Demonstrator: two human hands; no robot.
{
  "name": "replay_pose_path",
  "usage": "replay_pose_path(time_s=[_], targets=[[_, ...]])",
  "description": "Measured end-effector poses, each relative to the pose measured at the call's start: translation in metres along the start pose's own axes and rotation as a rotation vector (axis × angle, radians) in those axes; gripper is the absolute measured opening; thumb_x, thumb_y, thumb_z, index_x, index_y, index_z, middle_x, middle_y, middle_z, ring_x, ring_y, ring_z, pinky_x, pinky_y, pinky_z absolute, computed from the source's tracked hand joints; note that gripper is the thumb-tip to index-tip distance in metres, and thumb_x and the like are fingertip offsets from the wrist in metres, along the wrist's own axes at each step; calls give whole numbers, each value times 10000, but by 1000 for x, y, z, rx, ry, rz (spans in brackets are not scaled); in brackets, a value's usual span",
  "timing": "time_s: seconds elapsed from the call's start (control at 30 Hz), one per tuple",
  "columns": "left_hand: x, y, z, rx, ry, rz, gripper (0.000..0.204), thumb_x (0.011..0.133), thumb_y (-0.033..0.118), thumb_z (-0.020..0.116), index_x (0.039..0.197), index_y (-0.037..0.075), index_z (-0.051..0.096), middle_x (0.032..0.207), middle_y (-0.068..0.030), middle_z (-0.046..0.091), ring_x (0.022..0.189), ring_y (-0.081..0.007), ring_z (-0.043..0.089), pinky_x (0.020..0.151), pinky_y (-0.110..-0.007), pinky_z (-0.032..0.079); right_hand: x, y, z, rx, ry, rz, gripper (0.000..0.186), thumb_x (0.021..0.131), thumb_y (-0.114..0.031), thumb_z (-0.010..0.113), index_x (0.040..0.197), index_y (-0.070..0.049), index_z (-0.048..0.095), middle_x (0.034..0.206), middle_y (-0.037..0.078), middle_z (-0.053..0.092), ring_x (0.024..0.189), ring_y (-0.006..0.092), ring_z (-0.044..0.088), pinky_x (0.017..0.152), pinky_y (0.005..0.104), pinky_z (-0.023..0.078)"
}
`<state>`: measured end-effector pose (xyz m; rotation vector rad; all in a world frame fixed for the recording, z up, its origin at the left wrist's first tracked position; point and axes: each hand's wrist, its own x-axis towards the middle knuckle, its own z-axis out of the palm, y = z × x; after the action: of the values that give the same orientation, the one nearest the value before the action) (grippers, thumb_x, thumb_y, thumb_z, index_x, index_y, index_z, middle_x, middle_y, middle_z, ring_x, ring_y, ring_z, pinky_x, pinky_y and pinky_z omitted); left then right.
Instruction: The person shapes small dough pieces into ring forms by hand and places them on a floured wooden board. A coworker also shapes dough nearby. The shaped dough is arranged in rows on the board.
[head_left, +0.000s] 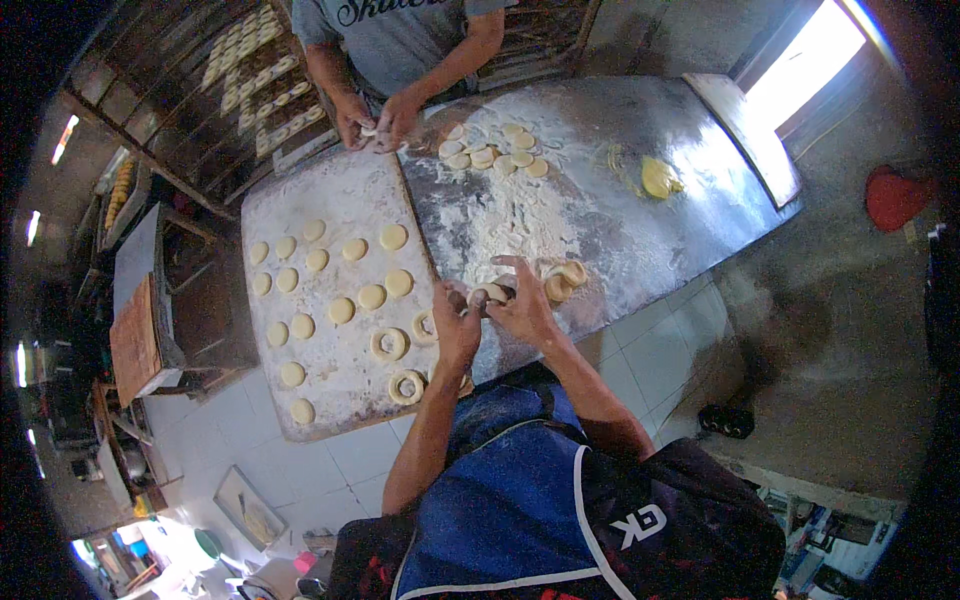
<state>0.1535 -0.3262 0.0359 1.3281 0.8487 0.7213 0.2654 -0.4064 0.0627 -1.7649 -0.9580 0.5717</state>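
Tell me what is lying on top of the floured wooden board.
On the floured wooden board lie flat round dough discs and, nearer the wearer, dough rings. The left hand covers part of one ring, hiding it.

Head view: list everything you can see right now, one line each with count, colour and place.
Dough piece: one, pale, held between both hands.
Dough rings: about three, pale, near end of the board.
Dough discs: roughly seventeen, pale, in rows on the board.
Floured board: one, white-dusted, left half of the table.
Metal table: one, grey, flour-strewn.
Small dough pieces: a cluster, pale, far side of the table.
Yellow lump: one, on the table's right.
Co-worker's hands: two, far edge, handling dough.
Left hand: on the dough piece.
Right hand: on the dough piece.
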Motion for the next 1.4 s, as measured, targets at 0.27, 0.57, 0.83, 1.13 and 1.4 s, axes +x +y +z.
replay_pose_path(time_s=[0.27,0.57,0.83,1.13,1.4], targets=[[-9,8,-10,-531,-282,-234,312,856,-52,555,1107,98,449,1019,-74,563,886,-151,589,681,-280,485,6,-3,-9,428,-197,-96,358,838,-169,606,1159,-19,555,964,81,638,774,186,611,694,339,492],[4,4,-1,-80,-74,132,149,952,160,442,1002,20,455,783,-119,544,691,-236,562,583,-379,436,5,13,14,347,34,-95,349,934,-346,512,928,-8,599,768,164,637,672,262,614,619,385,480],[-4,-4,7,-315,181,43,357,957,288,396,777,-12,467,697,-111,512,647,-200,501,563,-377,417,-16,5,47,-37,225,-21,675,902,-576,477,621,37,511,539,55,463,525,172,450,526,390,380],[-3,-23,-16,-1154,115,-280,345,982,312,426,888,7,557,739,-146,610,622,-291,585,553,-418,434,-24,-8,50,428,44,230,598,950,-499,464,674,27,532,616,35,535,631,116,469,557,340,401],[-11,-39,-31,-491,127,171,165,958,201,493,970,38,518,831,-79,545,685,-244,529,574,-416,429,-32,14,65,218,-30,-29,452,944,-385,451,912,50,573,816,121,603,713,200,535,650,394,437]])
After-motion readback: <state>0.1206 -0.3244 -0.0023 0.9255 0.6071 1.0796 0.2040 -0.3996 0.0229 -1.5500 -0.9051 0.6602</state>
